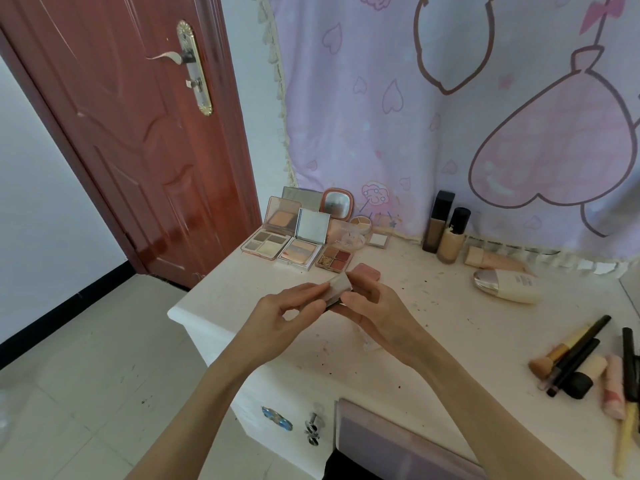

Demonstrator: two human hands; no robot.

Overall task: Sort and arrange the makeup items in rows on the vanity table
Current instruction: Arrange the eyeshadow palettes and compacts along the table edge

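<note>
My left hand and my right hand together hold a small pale compact above the white vanity table. My left fingertips pinch its near-left edge; my right fingers curl round its underside. A pink compact lies just behind my right hand. Several open palettes stand in rows at the back left, with a round mirror compact behind them. Two foundation bottles stand upright at the back. Brushes and pencils lie in a heap at the right edge.
A white bottle and a peach tube lie on their sides at the back right. A purple box sits at the near edge. The table's left edge drops to a tiled floor; a red door stands left.
</note>
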